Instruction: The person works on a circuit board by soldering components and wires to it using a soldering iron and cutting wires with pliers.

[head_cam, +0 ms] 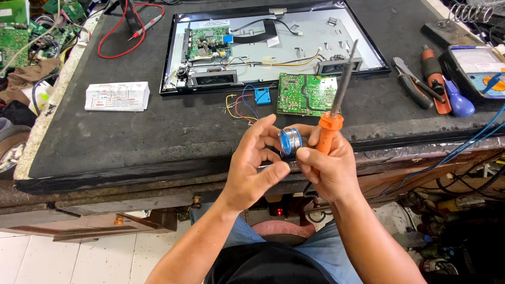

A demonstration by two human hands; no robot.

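Evidently preparing to solder, the right hand (329,165) is gripping an orange-handled soldering iron (332,118) while the left hand (252,165) is pinching a solder spool (290,141) between both hands, near the green circuit board (305,93); feeding out wire seems next.

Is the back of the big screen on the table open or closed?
Open. The monitor lies face down with its rear cover off, showing a green circuit board, wires and bare metal.

Circuit board (306,94) on bench (131,137) btwn open monitor (273,44) behind & hands w/ solder spool (290,141).
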